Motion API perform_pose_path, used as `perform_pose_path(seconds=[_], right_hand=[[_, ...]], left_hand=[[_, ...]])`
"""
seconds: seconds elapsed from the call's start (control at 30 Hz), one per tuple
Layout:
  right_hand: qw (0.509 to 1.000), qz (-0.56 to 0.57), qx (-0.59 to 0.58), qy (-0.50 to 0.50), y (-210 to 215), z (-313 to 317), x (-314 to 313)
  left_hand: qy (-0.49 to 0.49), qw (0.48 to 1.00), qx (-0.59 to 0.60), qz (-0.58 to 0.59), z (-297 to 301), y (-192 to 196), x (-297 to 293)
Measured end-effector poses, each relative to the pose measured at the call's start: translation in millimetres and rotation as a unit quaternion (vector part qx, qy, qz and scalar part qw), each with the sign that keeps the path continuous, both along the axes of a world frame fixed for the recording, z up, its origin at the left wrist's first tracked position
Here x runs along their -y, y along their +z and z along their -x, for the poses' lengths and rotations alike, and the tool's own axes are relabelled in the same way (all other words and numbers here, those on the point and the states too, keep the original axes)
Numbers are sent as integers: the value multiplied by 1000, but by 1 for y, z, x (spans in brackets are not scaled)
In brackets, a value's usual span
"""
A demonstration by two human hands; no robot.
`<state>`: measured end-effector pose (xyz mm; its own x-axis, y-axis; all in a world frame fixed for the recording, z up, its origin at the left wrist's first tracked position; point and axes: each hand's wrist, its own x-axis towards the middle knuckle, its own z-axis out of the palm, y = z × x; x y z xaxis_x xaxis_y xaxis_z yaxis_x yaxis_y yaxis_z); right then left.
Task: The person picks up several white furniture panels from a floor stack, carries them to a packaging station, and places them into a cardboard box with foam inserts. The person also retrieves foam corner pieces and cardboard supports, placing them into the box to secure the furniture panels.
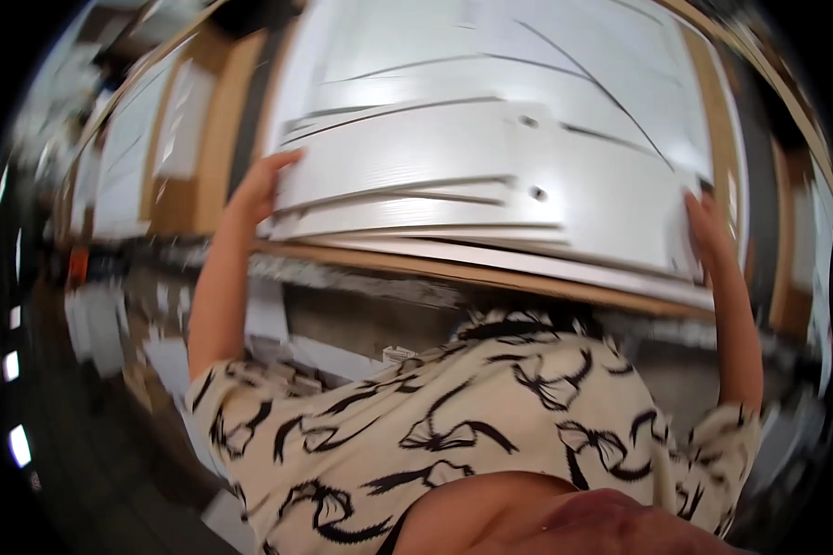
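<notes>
Several flat white panels lie in a loose, skewed stack in front of me. My left hand (pixel 267 183) grips the left end of a white panel (pixel 398 153), its thumb and fingertips at the edge. At the far right end of a white panel with two round holes (pixel 620 199), my right hand (pixel 708 224) is closed round the edge. Whether both hands hold one and the same panel, I cannot tell. Other panel edges stick out unevenly beneath, toward me. The picture is slightly smeared by motion.
A brown cardboard edge (pixel 481 283) runs along the near side of the stack. Cardboard-sided compartments with white pieces (pixel 183 120) stand at the left, and more cardboard (pixel 791 240) at the right. White scraps (pixel 329 356) lie below, near my body. Dark floor (pixel 93 453) shows lower left.
</notes>
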<state>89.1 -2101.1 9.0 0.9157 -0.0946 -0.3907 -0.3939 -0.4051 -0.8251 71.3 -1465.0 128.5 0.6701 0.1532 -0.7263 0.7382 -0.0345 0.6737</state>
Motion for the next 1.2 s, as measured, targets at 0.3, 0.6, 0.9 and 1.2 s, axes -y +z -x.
perform_pose_path(seconds=[0.3, 0.6, 0.9, 1.2], right_hand=[[991, 62, -116, -17, 50, -9, -21], [971, 164, -93, 147, 63, -22, -23], [941, 191, 143, 241, 32, 7, -46], [817, 372, 158, 410, 71, 24, -90]], left_hand=[[-77, 953, 36, -291, 6, 1, -7], [-160, 851, 157, -474, 13, -5, -17], [-50, 933, 24, -356, 24, 8, 16], [-2, 955, 93, -282, -6, -8, 4]])
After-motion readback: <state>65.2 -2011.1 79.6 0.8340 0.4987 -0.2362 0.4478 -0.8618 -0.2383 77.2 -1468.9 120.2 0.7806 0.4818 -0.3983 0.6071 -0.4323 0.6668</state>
